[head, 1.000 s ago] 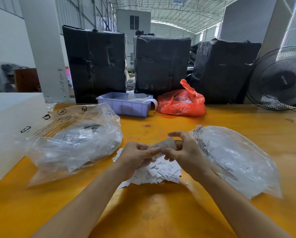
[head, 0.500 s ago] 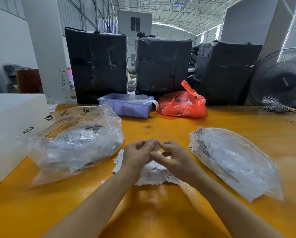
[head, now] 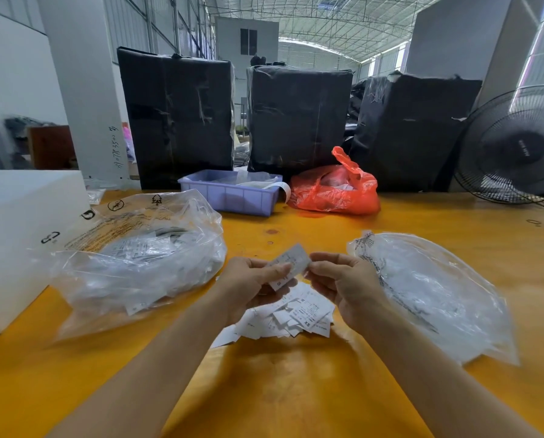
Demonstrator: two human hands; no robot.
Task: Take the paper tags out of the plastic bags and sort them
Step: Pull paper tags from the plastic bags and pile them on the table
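Sorting step, mid-task. The left hand (head: 254,284) and the right hand (head: 343,281) together hold a small stack of paper tags (head: 291,263) just above the loose pile of tags (head: 291,314) on the yellow table (head: 280,390); the fingers and thumb of each hand are curled and pinched on opposite ends of the stack. Judged from this pose, the tags are being read or squared up by size mark, and the next move likely calls for a light fingertip peel to separate one thin slip without dragging its neighbours.

Materials: the tags are flat, white, rectangular slips with small black print; a letter "S" shows on one, "XS" on another in the pile. To the left lies a full plastic bag (head: 138,257), clear, crinkled and glossy, with more tags visible inside. To the right lies a flatter plastic bag (head: 431,289), thin and wrinkled; whether any tags are inside it cannot be told. The tabletop looks smooth and hard.
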